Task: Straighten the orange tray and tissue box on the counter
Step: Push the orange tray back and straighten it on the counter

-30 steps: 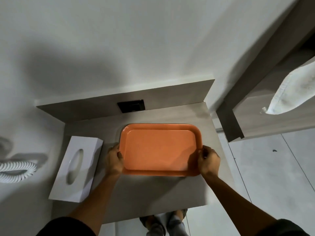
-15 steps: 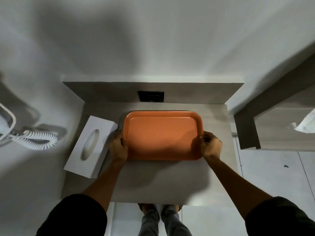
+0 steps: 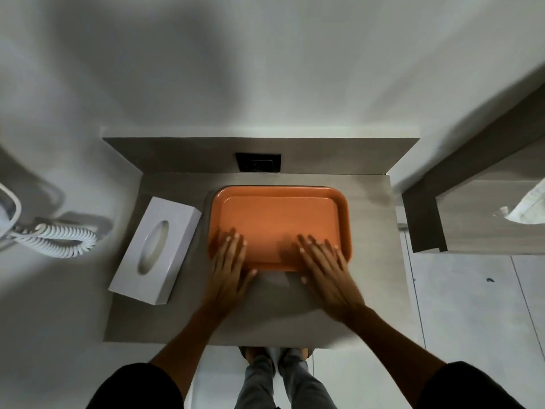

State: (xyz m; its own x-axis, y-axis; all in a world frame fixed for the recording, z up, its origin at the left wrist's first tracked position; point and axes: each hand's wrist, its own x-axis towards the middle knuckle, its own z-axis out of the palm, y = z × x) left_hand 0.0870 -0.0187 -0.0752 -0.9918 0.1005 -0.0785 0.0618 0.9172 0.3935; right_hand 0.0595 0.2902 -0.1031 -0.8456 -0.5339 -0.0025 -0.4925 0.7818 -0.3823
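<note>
Orange tray [image 3: 280, 219] is sitting at frame centre on the grey desk [image 3: 271, 314], long axis running left-right, its far edge lying parallel w/ the desk's back panel [image 3: 259, 152]. Nothing is lying inside the tray except fingertips; its bed is showing bare orange. Tissue box [image 3: 155, 250] is resting left of the tray on the same desk, long axis running from lower left toward upper right of the frame, so it's sitting skewed vs. the tray and desk edge. Its upper-right corner is coming just beside the tray's left rim; can't tell if they're touching. The box's oval slot is facing up; contents can't be made out.

Left hand [image 3: 228, 270] is lying flat, fingers spread, palm down, over the tray's lower-left corner, fingertips reaching onto the tray bed, heel over the desk. Right hand [image 3: 327, 273] is lying the same way, fingers splayed, over the tray's lower-right part, angled toward the upper left. Neither hand is pinching or gripping anything; both look a bit motion-blurred.

Black socket plate [image 3: 258, 162] is sitting in the back panel above the tray. White coiled cord [image 3: 56, 240] is lying at frame left, off the desk. A wood shelf unit [image 3: 483, 228] is filling the right side, w/ white cloth [image 3: 528, 208] on it.
</note>
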